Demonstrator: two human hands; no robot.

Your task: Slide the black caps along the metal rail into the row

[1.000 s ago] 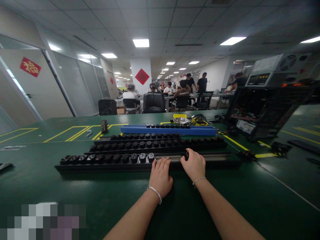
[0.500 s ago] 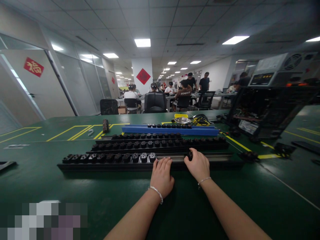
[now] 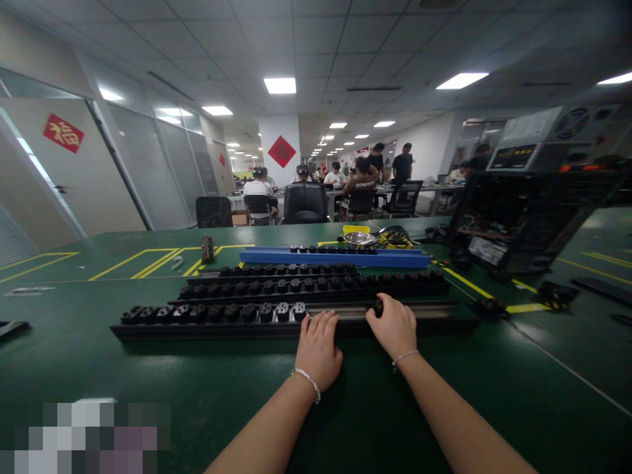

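Right hand [image 3: 396, 329] pinches a small black block [image 3: 378, 307] at the front rail [image 3: 197, 334]; left hand [image 3: 318, 349] rests there, and I cannot tell if it grips. Two black rails [image 3: 419, 286] and a blue rail [image 3: 402, 259] lie close behind, a computer case [image 3: 523, 217] off right

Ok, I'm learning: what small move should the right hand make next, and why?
Perhaps ease the small black rounded piece left: the right hand holds it at the bare silvery channel of the long black rail, apart from its black round parts.
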